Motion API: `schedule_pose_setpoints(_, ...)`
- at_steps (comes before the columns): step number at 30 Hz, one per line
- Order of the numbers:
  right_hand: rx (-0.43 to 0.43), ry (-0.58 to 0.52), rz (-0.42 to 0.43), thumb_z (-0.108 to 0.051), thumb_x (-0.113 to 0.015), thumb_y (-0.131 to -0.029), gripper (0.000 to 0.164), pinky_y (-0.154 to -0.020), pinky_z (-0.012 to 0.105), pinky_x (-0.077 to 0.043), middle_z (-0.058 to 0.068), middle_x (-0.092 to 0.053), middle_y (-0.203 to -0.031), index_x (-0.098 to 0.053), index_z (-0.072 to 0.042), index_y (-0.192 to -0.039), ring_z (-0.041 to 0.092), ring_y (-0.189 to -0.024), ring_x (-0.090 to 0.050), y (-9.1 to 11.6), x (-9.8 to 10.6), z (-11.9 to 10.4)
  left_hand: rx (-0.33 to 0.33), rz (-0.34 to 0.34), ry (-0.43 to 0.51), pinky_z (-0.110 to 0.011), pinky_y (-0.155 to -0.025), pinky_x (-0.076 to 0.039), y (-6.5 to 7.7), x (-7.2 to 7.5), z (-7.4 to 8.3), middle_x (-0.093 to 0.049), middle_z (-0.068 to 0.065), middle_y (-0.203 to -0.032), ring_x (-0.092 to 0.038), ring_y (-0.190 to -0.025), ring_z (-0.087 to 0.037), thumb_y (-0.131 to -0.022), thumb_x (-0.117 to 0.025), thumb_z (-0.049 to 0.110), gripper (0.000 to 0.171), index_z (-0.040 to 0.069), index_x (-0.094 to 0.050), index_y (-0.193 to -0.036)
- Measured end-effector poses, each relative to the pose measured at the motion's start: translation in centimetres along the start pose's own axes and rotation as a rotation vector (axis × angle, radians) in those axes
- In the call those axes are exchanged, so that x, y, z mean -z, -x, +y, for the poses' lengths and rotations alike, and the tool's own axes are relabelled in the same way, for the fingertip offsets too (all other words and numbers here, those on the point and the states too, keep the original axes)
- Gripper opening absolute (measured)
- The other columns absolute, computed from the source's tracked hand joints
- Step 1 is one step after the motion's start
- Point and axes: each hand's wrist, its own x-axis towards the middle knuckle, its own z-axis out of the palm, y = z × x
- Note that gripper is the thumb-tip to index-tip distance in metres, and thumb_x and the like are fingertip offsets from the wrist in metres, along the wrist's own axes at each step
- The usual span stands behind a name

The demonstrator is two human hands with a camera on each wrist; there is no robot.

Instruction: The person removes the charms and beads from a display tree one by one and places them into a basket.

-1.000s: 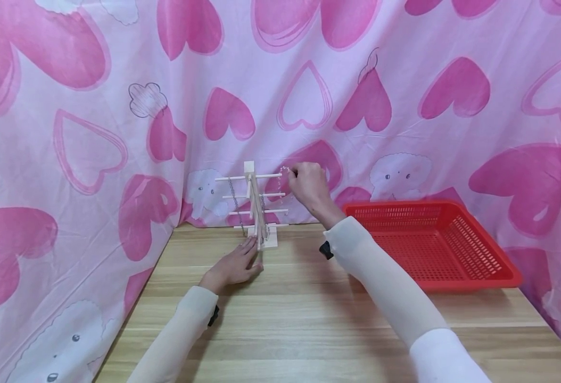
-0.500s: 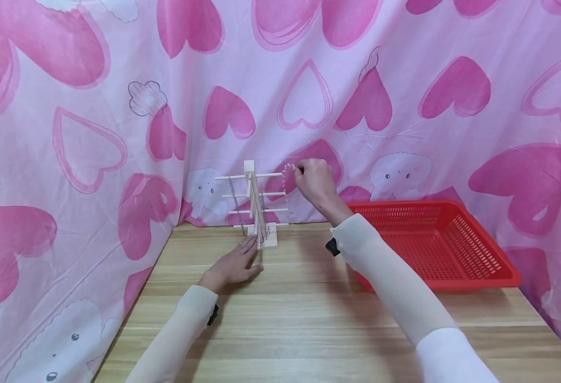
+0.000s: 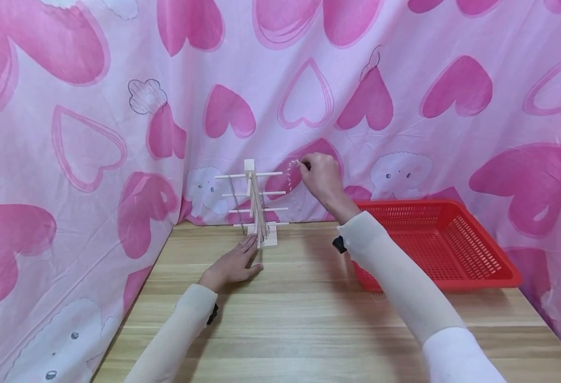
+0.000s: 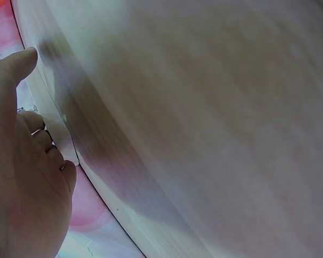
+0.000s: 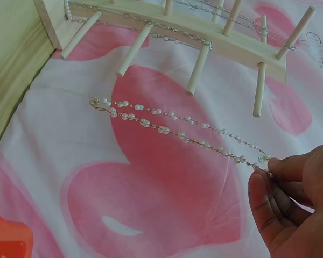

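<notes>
Clear-white beads on gold-toned links are noted on the beaded necklace [image 5: 164,130], with silver observed on the chains [image 5: 167,38] and plain pale wood on the peg stand [image 5: 245,48]. The slotted basket [image 3: 481,242] is recorded as solid red, the tabletop [image 3: 280,319] as streaked light-brown wood grain. The pale pink curtain [image 3: 261,69] is patterned with darker pink hearts and white cartoon figures; cream is seen on the forearm sleeves [image 3: 395,276].
</notes>
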Motion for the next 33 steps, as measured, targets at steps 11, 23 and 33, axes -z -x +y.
schedule_pose_setpoints(11,0.038,0.005,0.022,-0.010,-0.070,-0.101,0.017,-0.096,0.046,-0.064,0.017,-0.081,-0.104,-0.083,-0.002,-0.107,0.032,-0.098,-0.076,0.0,1.1,0.6,0.007,-0.002,-0.016,-0.048,-0.136,-0.022,-0.1,0.0,-0.2,-0.010,-0.017,-0.179,-0.011,-0.167,-0.036,-0.109,-0.047,0.055,0.085,0.002,-0.018,-0.170)
schedule_pose_setpoints(23,0.028,0.021,0.005,-0.013,-0.071,-0.102,0.019,-0.093,0.046,-0.065,0.018,-0.081,-0.107,-0.083,-0.002,-0.112,0.033,-0.097,-0.075,0.1,3.1,1.2,0.006,0.013,0.003,-0.049,-0.135,-0.023,0.0,0.0,-0.1,-0.011,-0.018,-0.179,-0.012,-0.167,-0.037,-0.110,-0.045,0.053,0.083,0.001,-0.019,-0.169)
schedule_pose_setpoints(33,0.029,0.012,0.016,-0.010,-0.068,-0.102,0.021,-0.086,0.047,-0.065,0.019,-0.081,-0.108,-0.083,-0.001,-0.114,0.032,-0.089,-0.073,0.0,5.1,2.2,0.004,0.020,0.013,-0.051,-0.135,-0.025,0.1,0.1,0.0,-0.014,-0.019,-0.179,-0.015,-0.166,-0.038,-0.111,-0.046,0.052,0.082,0.000,-0.021,-0.169)
